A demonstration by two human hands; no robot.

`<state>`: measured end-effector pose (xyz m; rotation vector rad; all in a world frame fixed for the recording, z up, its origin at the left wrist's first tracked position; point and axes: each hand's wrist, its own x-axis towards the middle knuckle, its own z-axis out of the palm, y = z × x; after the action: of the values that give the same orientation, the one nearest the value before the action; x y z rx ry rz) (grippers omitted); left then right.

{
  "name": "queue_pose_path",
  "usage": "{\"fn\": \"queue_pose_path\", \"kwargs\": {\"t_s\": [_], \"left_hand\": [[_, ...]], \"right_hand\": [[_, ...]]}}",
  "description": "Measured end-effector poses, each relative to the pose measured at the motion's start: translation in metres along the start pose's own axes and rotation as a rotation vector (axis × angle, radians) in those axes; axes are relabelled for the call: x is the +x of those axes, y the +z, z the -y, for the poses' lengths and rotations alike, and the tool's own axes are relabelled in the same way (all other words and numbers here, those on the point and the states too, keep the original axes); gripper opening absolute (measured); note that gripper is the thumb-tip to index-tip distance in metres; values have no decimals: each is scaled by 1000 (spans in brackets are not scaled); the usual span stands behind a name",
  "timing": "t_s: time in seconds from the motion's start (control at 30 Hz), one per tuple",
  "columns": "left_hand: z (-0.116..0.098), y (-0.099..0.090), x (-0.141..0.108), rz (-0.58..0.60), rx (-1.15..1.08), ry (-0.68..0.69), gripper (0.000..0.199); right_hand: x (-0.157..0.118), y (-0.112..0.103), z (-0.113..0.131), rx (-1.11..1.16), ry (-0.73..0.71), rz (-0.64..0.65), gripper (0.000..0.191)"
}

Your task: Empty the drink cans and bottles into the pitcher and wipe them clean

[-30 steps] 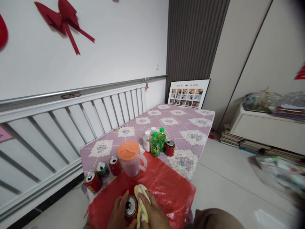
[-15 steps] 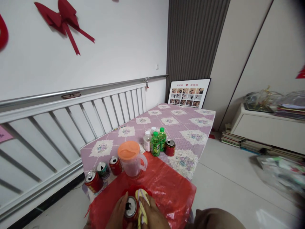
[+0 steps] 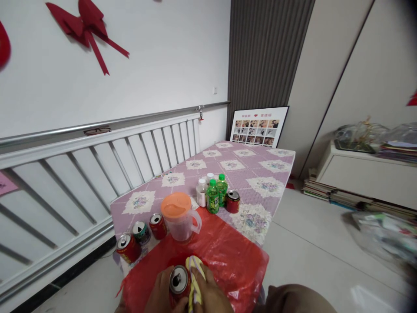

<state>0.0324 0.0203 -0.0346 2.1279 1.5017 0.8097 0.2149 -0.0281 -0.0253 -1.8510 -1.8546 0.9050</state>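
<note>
Low in the head view, my left hand (image 3: 160,292) is wrapped round the side of a red drink can (image 3: 180,282), its opened top facing up. My right hand (image 3: 211,292) grips a folded yellow cloth (image 3: 194,278) with pale purple stripes and presses it to the can's right side. Beneath them lies a red plastic sheet (image 3: 228,248), and part of a red dish or basin (image 3: 182,260) shows behind the can, mostly hidden. Just beyond stands a clear plastic pitcher (image 3: 180,228) with an orange lid.
Left of the pitcher stand two red cans (image 3: 158,227) and a green can (image 3: 141,233). Several small bottles (image 3: 213,198) and another red can (image 3: 233,202) stand beyond it on the purple floral tablecloth (image 3: 233,178). A white radiator (image 3: 97,182) runs along the left wall.
The can between my hands has tilted slightly and risen a little toward the view, its top showing more fully. The cloth stays pressed against it. Everything else on the table is unmoved.
</note>
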Motion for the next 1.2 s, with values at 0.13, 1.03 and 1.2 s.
{"fn": "queue_pose_path", "kwargs": {"t_s": [0.13,1.03,1.2], "left_hand": [[3,4,1,15,-89,-42,55],[15,18,-5,-42,-150,39,58],[7,16,-6,6,-67,-33,60]], "right_hand": [[0,-1,4,-27,44,20,88],[-3,-7,8,-25,2,-30,88],[-4,-8,19,-86,91,12,88]]}}
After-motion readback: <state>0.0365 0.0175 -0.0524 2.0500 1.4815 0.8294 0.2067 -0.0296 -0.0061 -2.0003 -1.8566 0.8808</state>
